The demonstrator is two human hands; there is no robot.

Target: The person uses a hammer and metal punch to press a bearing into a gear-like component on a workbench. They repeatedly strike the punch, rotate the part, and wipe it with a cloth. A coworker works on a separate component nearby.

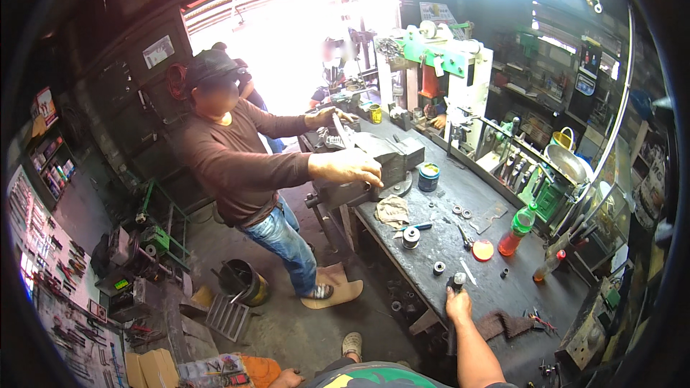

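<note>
At the near edge of the dark tabletop (503, 273), right hand (458, 305) sits with fingers clenched on a small dark cylindrical part (456, 282), probably pinning it to the surface, though the grip is too small to read well. Left hand not in view. Bearings (410, 236) and washers (457, 210) lie loose nearby, within reach. Co-worker (237, 165) braces one hand on the bench vise (384, 162), file raised in the other.

One bare arm comes up from the bottom edge; which arm it is, I cannot tell; its hand (458, 305) is closed, fingers curled, knuckles up; the other hand is out of sight.
</note>
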